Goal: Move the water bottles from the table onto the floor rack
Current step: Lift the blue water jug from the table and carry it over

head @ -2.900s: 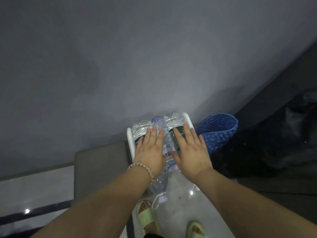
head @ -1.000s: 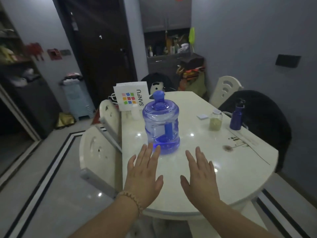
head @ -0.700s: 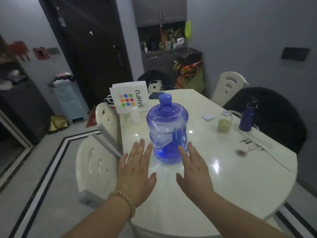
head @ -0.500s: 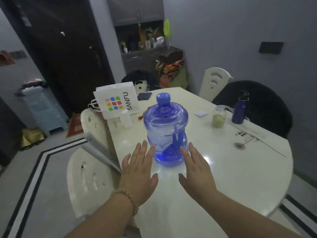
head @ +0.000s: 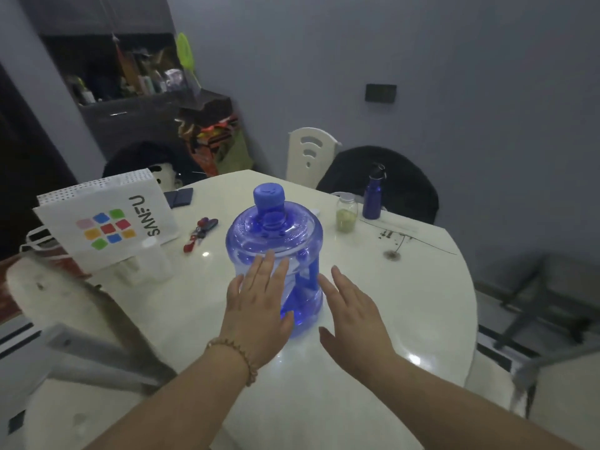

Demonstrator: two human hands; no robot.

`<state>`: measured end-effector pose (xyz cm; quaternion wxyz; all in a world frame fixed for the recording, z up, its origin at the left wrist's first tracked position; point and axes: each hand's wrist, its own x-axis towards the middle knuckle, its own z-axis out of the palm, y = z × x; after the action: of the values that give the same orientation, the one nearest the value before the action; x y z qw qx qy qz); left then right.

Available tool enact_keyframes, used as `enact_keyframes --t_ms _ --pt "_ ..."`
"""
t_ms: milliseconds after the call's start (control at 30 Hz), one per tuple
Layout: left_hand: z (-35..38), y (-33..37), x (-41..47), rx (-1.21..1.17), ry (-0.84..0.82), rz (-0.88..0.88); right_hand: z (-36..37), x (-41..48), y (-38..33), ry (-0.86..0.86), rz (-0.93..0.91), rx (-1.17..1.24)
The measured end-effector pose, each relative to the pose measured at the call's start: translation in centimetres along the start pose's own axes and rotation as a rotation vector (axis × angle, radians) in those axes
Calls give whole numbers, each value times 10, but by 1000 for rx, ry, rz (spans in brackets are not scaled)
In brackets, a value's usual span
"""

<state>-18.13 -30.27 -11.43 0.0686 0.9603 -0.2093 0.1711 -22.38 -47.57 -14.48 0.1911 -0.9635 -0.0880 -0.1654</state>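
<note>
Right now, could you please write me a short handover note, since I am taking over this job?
Left hand: open, fingers straight, at the near left side of the blue water jug; contact unclear.
Right hand: open, just right of the jug, holding nothing.
Jug: upright, capped, on the table.
Dark blue flask: stands near the table's far edge.
Done: cannot tell; the floor rack is out of view.
Left: grip the jug with both hands and carry it to the rack; perhaps the flask after.
</note>
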Motion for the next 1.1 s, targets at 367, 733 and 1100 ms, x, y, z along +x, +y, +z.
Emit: enact_keyframes --t_ms 367,733,1100 --pt "33 -115 70 29 -81 162 46 131 -25 80 -150 -210" --pt "61 -135 89 -374 113 363 55 123 -47 210 11 -287" --pt "43 -103 40 -470 141 476 36 56 -67 160 144 -350"
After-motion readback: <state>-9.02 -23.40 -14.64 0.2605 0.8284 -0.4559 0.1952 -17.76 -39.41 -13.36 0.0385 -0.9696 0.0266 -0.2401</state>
